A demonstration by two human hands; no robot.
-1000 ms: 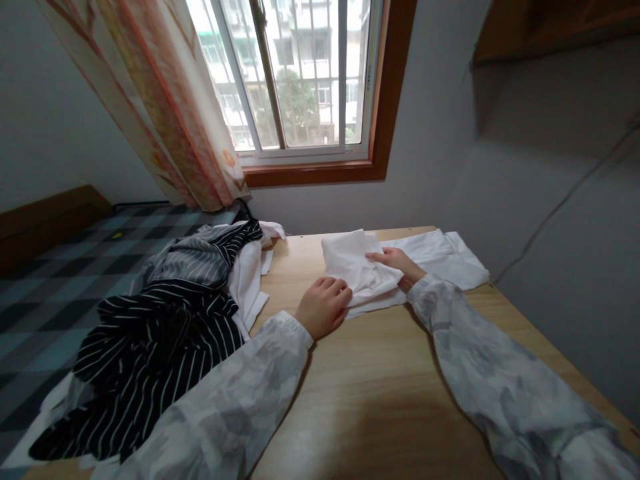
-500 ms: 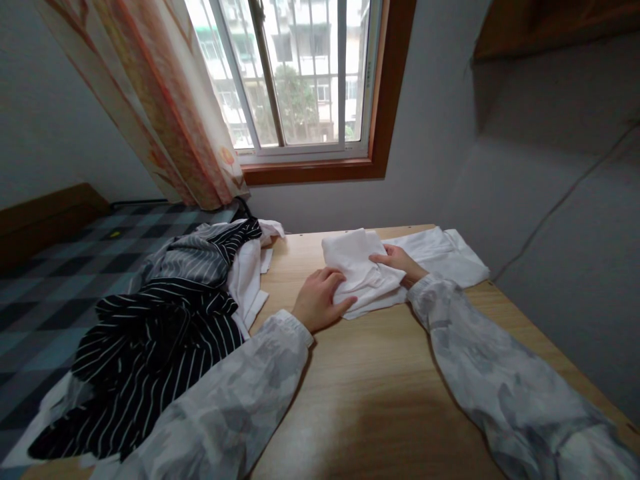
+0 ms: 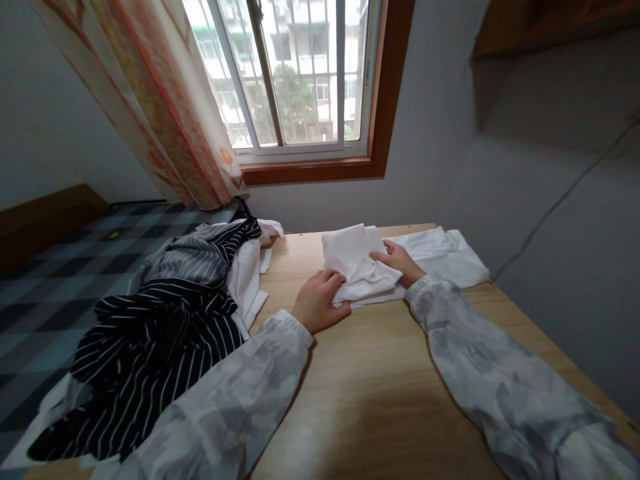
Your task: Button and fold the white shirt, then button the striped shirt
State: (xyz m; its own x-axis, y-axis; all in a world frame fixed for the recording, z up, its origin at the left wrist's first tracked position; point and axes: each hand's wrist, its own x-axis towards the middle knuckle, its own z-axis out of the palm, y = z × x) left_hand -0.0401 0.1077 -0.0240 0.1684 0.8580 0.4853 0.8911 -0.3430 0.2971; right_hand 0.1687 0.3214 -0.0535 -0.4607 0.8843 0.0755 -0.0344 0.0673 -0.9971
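A folded white cloth (image 3: 350,257) lies on the wooden table (image 3: 380,387) near its far edge. My left hand (image 3: 317,301) grips the cloth's near left corner, fingers curled round the fold. My right hand (image 3: 400,261) rests on the cloth's right side, fingers pressing down and pinching the fabric. Under and to the right of it lies another flat white garment (image 3: 440,257).
A heap of black-and-white striped clothes (image 3: 160,327) with white pieces covers the table's left end. A checked bed (image 3: 55,267) lies further left. A window (image 3: 295,73) with a patterned curtain (image 3: 150,100) is behind; a grey wall (image 3: 565,220) closes the right side.
My left hand has moved onto the cloth's near corner and closed on it, lifting and folding the near edge back. The right hand has stayed on the cloth.
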